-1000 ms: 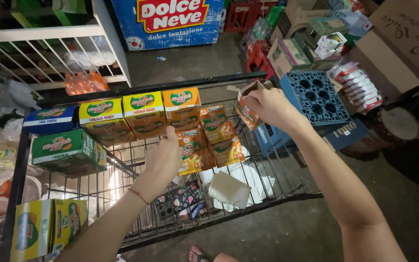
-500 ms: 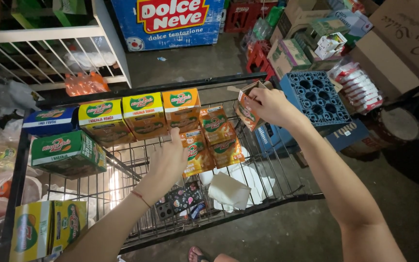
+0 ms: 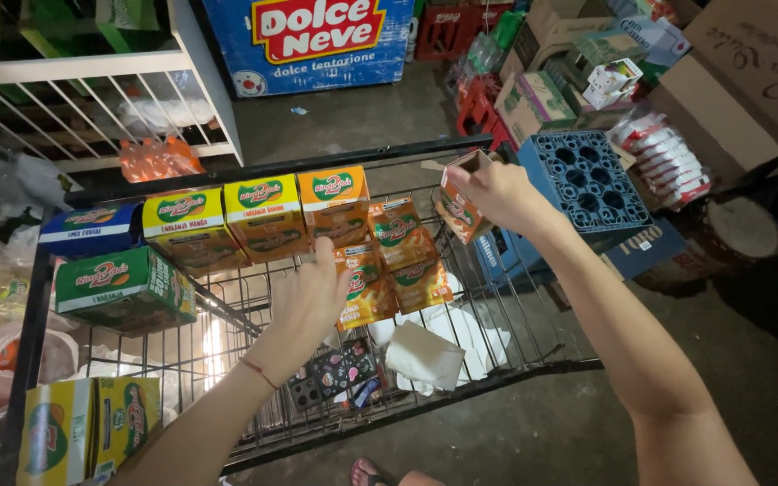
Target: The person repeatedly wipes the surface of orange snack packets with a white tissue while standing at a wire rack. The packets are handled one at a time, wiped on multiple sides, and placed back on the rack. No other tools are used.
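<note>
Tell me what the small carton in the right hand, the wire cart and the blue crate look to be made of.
Small orange carton in the right hand: printed paperboard, slightly glossy; a brown raw flap shows at its open top.
Wire cart: metal rod, dark and painted or coated by the look; thin crossing bars on a thicker frame.
Blue crate: moulded plastic, matte; an even colour and a grid of round sockets.

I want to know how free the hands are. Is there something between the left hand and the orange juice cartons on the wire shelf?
Nothing visible does. The left hand reaches over the wire shelf with its fingers right at the orange juice cartons; whether they touch is unclear. The right hand holds one small orange carton above the shelf.
</note>
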